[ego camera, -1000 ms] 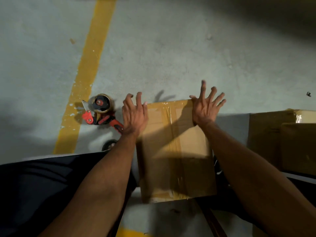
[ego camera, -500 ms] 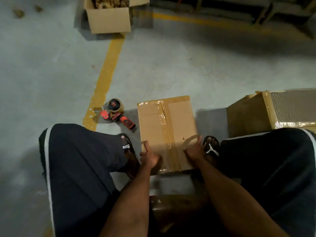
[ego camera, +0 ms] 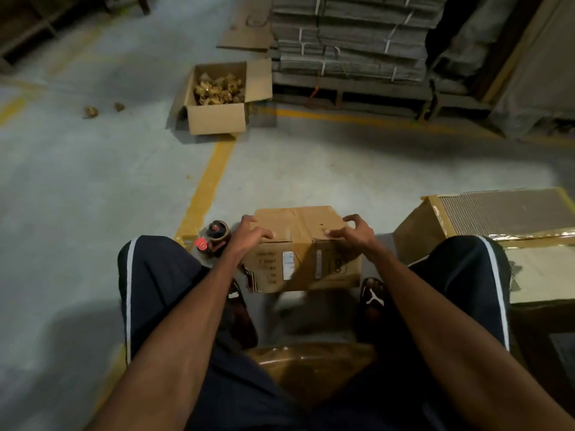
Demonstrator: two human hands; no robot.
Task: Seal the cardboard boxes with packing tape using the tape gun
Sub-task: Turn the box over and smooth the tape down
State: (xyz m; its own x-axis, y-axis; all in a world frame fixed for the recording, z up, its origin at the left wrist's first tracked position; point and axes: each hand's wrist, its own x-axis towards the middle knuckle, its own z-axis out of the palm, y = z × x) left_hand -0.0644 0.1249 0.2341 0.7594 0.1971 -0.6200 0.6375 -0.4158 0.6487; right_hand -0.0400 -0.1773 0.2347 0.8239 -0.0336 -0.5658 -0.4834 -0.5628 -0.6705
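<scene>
A small brown cardboard box [ego camera: 303,262] with tape along its top seam is tilted up off the floor between my feet, its labelled side facing me. My left hand [ego camera: 250,236] grips the box's upper left edge with curled fingers. My right hand [ego camera: 353,231] grips the upper right edge the same way. The red and black tape gun [ego camera: 214,237] with its brown tape roll lies on the floor just left of the box, partly hidden behind my left wrist and knee.
A larger taped box [ego camera: 435,222] stands to the right by my right knee. An open box of brown scraps [ego camera: 217,98] sits further ahead on the yellow floor line [ego camera: 205,188]. Bundled flat cardboard on pallets [ego camera: 357,42] stands at the back. Another taped box [ego camera: 311,365] lies under me.
My hands went from the far edge of the flat-lying box to its near end, then took its top edges. The box now stands tipped up with a side face showing.
</scene>
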